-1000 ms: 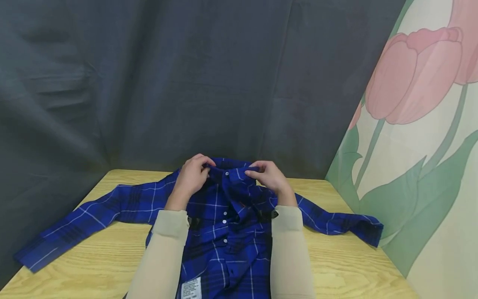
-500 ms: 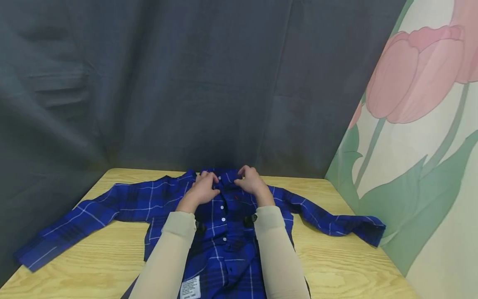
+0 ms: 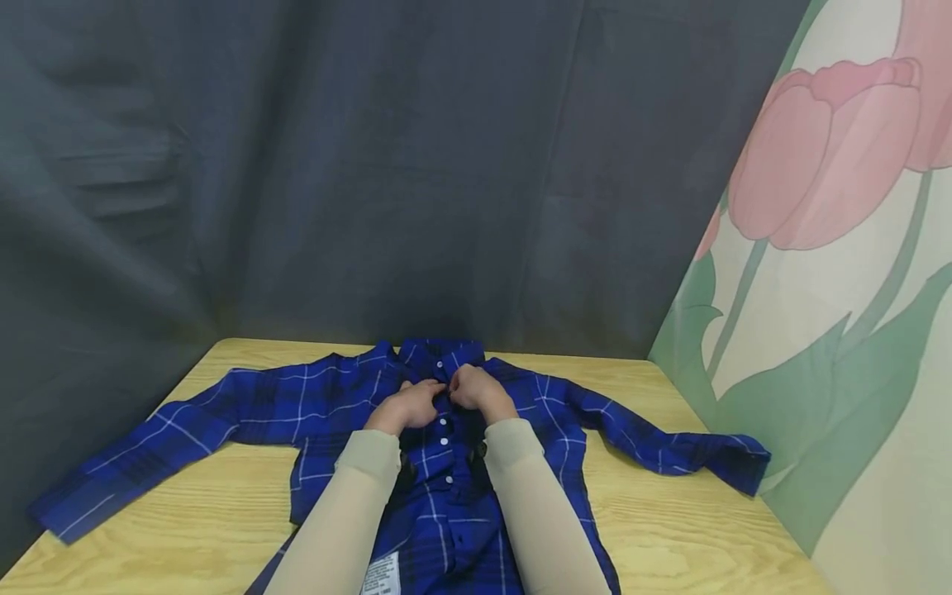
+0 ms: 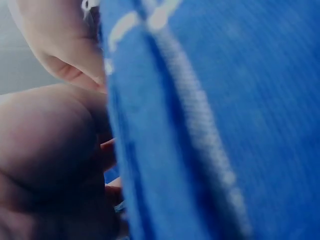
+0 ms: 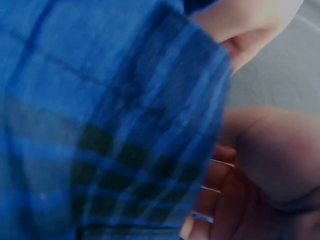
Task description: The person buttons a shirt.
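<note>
A blue plaid long-sleeved shirt [image 3: 550, 405] lies front up on the table, collar at the far edge, sleeves spread to both sides. White buttons run down its front placket. Just below the collar, my left hand [image 3: 407, 406] holds the placket from the left. My right hand [image 3: 479, 392], fingers curled, pinches it from the right, close to the left fingertips. Cloth covers much of both wrist views; in the right wrist view some fingers [image 5: 220, 192] pass behind it. The button between the fingertips is hidden.
The light wooden table [image 3: 669, 537] carries the shirt. A dark curtain [image 3: 446, 165] hangs behind its far edge, and a tulip-patterned panel [image 3: 818, 330] borders the right. Near the hem a white label [image 3: 383, 574] shows.
Both hands have let go of the raised collar and moved down to the placket, closer together. The collar now lies lower, and the right shoulder area has spread flatter.
</note>
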Motion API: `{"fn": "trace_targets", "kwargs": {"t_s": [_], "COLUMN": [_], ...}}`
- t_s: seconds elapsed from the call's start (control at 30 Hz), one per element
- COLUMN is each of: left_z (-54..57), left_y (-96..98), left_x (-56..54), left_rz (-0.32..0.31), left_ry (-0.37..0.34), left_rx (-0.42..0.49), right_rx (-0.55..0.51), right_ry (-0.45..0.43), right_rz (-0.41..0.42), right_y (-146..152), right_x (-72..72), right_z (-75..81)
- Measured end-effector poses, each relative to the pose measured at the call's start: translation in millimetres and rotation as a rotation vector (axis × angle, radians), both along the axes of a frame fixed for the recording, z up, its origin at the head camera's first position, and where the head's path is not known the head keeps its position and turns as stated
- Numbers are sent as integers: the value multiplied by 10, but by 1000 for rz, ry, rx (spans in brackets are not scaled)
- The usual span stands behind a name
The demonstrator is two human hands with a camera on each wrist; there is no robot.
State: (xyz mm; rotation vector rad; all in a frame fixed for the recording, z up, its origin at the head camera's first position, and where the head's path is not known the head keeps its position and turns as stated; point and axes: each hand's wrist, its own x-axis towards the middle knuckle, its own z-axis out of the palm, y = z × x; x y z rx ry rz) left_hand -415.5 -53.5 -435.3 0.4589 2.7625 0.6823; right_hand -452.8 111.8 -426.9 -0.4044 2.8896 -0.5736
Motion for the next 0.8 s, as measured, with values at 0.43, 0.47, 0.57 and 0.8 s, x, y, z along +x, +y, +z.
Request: {"fn": "trace_targets", "kwargs": {"t_s": [0.43,0.47,0.57,0.8], "left_z": [-44,-44,-63,-60], "left_y": [47,48,56,58], "left_x": [-60,-66,-79,-61], "left_rz": [-23,-5,40,33], "left_ry": [100,112,131,114], "left_rx": [84,105,124,136], "right_rx": [-224,-269,-385,-397], "right_ry": [-10,-19,-49,-35], "right_rz": [-94,-99,-118,-155], "right_y": [56,67,94,109], "right_x": [89,94,83,80], "right_z": [-13,-18,-25,-20]}}
